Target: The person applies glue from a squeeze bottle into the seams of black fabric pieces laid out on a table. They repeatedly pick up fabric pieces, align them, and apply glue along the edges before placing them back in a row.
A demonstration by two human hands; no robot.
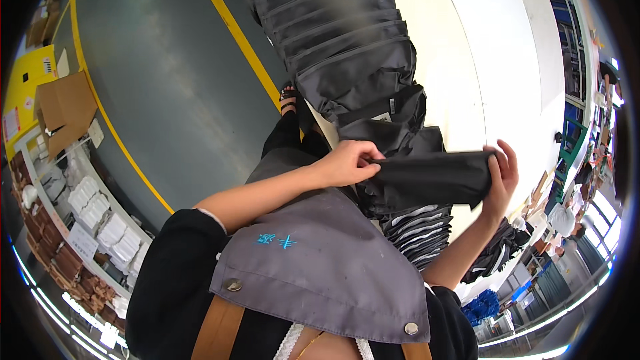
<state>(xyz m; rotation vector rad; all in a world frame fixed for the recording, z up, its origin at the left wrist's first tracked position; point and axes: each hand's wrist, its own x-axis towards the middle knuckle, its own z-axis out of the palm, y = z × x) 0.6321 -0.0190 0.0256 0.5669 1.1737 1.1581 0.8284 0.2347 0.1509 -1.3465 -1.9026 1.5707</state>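
A folded black fabric piece point(430, 179) is stretched level between my two hands, above the edge of the pale table. My left hand point(353, 162) pinches its left end between thumb and fingers. At the other end, my right hand point(503, 177) grips the cloth, thumb on the near side. Just beyond it lie crumpled dark grey fabric pieces point(383, 107), one with a small white label. Under and nearer than the held piece sits a stack of folded black pieces with white edges point(419, 233). What the cloth covers directly beneath is hidden.
A long overlapping row of dark grey fabric pieces point(333, 20) runs away along the left side of the white table point(493, 60). Left is a grey floor with yellow lines point(230, 23). Shelves with white bundles point(100, 207) and a cardboard box point(65, 108) stand far left.
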